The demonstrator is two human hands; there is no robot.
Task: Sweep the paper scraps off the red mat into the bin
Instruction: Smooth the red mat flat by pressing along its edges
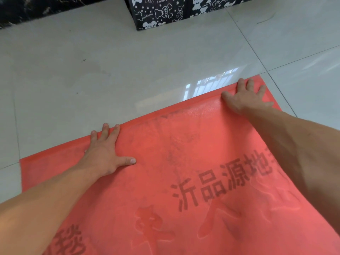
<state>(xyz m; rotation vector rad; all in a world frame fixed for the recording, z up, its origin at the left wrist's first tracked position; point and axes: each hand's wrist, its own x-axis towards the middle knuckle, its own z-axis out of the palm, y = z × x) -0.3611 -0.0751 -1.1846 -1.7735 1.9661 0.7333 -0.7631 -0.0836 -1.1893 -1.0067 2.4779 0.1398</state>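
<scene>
The red mat, printed with dark characters, lies on the tiled floor and fills the lower part of the head view. My left hand lies flat on it near its far edge, fingers spread, fingertips reaching the rim. My right hand presses flat near the far right corner, fingers spread too. Neither hand holds anything. I see no paper scraps on the visible mat and no bin in view.
Pale glossy floor tiles stretch beyond the mat. A black box with white cartoon prints stands at the top centre, another like it to its right. A dark marble base runs along the top left.
</scene>
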